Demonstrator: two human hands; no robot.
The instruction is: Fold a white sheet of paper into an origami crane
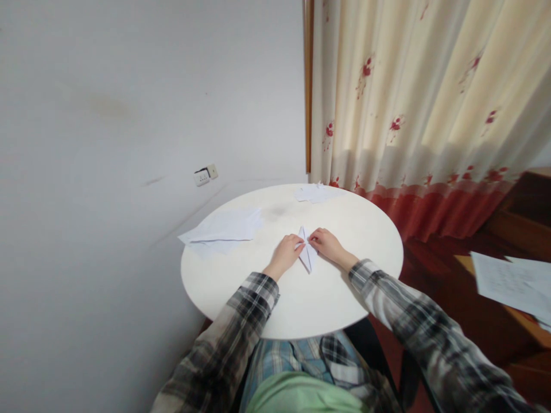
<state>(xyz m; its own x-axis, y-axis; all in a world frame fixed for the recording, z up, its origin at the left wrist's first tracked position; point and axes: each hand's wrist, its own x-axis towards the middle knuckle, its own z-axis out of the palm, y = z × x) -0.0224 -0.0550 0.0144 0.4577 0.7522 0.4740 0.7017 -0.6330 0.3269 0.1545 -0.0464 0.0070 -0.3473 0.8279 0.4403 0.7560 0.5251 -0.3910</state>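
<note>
A small folded white paper [308,259], long and pointed at both ends, lies on the round white table [228,269] in front of me. A dark crease or slit runs along its middle. My left hand [287,251] pinches its left side, thumb and fingers close together. On the opposite side, my right hand [326,243] pinches the right edge near the middle with bent fingers. Both hands rest low over the table, fingertips almost meeting at the paper's centre.
A stack of white paper sheets [228,225] lies at the table's left edge. More white paper pieces [316,193] sit at the far edge. Beyond stand a wall with a socket [201,178] and a curtain [413,115]. Printed sheets [512,281] lie on wooden furniture at right.
</note>
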